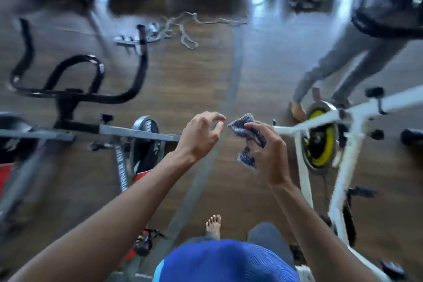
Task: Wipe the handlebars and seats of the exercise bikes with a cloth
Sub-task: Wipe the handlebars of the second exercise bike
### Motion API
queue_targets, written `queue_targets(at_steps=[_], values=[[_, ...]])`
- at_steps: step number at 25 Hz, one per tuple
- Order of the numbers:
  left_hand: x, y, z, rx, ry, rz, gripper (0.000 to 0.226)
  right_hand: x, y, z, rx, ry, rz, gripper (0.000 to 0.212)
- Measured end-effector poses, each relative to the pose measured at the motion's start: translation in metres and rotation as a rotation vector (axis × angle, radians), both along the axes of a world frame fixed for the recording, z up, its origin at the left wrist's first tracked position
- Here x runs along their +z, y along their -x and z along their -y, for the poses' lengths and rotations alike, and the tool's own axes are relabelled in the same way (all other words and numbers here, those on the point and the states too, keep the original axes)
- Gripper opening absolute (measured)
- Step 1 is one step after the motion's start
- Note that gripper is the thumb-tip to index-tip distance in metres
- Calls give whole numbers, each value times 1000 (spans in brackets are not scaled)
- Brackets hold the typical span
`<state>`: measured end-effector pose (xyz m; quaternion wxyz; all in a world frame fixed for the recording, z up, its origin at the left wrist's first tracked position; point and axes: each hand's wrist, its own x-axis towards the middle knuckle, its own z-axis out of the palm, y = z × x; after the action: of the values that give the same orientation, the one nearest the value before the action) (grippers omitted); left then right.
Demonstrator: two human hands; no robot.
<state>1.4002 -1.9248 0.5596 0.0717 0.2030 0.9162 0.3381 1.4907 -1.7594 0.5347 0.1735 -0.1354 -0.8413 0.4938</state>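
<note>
The cloth (246, 125) is pinched in the right hand (267, 149), while the handlebars (143, 64) lie leftward, nearer the left hand (201, 135), whose fingers are loosely spread.

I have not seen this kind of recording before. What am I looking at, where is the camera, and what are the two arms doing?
There is no machine here. A single wide-angle camera is worn on a person's head and looks down past their blue shirt and bare foot at their own two arms. The right hand grips a crumpled grey cloth. The left hand is beside it with relaxed fingers, holding nothing. Exercise bikes stand on the wooden floor: one with black handlebars on the left, and a white bike with a yellow flywheel on the right. A pale rope lies further off, and another person's legs show at upper right. Motion blur hides finer detail.
</note>
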Motion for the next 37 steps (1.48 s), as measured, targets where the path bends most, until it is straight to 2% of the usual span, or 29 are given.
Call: queue_targets(at_steps=[7,15,19,24,27,32,37], values=[[12,74,89,310,-42,-56,26,15,122,75,264,10,-46,39],[28,177,107,616,-51,-147,21,33,271,94,491,19,-116,34],[39,226,118,691,-79,-137,22,53,329,108,536,4,-165,34],[38,277,128,685,-193,-55,26,55,368,138,516,5,-157,36],[24,311,140,644,-284,71,33,49,384,160,443,12,-167,37],[17,361,164,502,-629,450,33,39,395,196,232,0,-179,40],[12,379,179,166,-685,743,32,29,386,233,24,119,-162,42]])
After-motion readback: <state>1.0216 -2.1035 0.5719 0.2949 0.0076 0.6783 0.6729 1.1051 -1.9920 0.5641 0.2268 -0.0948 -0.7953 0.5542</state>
